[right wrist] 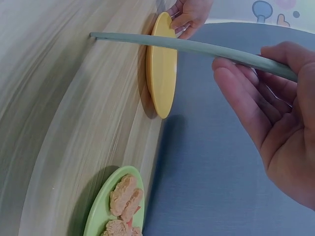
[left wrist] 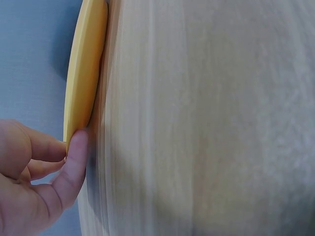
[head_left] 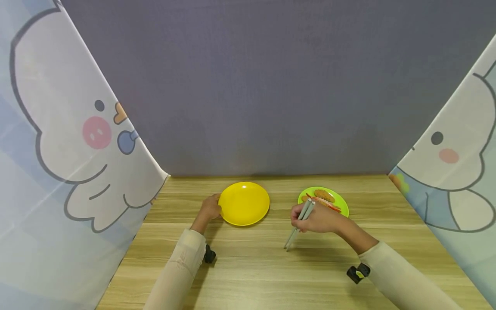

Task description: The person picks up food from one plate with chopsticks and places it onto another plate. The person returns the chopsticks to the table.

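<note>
My left hand pinches the left rim of a round yellow plate at the back of the table. In the left wrist view, thumb and fingers close on the edge of that plate. A pair of pale green chopsticks is in my right hand, tips pointing down and left, with nothing between them. Behind that hand sits a green plate with breaded, fried-looking pieces and a red-and-white strip. The right wrist view shows several pieces on it; the hand hides part of the plate in the head view.
The wood-grain table ends at a grey back panel. Printed cartoon panels stand on the left and right. Each wrist carries a small black device, one at the left sleeve and another at the right.
</note>
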The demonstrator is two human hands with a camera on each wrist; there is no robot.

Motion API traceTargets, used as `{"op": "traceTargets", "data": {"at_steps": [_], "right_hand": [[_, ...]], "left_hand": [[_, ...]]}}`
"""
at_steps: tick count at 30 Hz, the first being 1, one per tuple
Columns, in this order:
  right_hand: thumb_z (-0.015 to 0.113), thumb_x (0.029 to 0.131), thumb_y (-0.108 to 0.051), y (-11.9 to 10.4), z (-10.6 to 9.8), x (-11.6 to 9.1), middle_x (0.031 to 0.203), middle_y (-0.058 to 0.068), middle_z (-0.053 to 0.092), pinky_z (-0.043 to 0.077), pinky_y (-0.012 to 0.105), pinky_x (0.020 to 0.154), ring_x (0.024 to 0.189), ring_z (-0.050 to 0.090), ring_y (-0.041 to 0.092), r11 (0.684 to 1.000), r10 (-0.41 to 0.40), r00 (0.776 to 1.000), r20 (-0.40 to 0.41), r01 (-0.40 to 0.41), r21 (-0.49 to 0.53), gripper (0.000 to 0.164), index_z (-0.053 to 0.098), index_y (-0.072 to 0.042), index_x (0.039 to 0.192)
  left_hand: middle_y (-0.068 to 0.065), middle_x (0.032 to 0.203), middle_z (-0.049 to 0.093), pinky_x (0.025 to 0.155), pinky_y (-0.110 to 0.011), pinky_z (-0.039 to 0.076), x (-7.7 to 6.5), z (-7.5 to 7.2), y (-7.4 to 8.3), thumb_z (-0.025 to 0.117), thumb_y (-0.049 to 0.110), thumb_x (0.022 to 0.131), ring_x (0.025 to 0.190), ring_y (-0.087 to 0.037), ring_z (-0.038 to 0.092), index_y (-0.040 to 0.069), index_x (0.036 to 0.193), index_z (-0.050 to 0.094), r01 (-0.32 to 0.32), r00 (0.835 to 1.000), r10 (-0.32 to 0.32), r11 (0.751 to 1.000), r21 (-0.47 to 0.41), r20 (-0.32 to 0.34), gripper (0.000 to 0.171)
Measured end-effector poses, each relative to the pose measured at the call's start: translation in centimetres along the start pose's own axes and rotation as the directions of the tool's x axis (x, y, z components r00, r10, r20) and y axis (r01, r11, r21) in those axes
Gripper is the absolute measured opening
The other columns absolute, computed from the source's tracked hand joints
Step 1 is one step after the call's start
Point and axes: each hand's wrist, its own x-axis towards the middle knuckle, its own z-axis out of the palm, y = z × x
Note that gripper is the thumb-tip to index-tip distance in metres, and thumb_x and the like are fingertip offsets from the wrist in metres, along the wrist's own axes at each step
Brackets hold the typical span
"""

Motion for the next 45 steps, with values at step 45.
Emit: {"op": "traceTargets", "data": {"at_steps": [45], "right_hand": [[0.045, 0.105, -0.024, 7.6, -5.3, -3.3, 0.083, 0.021, 0.072, 0.064, 0.039, 0.061, 0.063, 0.074, 0.015, 0.869, 0.489, 0.674, -0.553, -0.321, 0.377, 0.037, 0.060, 0.010, 0.107]], "left_hand": [[-0.024, 0.129, 0.065, 0.061, -0.030, 0.063, 0.2, 0.3, -0.6, 0.050, -0.007, 0.093, 0.076, -0.020, 0.070, 0.004, 0.149, 0.051, 0.011, 1.000, -0.011, 1.000, -0.027, 0.013, 0.057]]}}
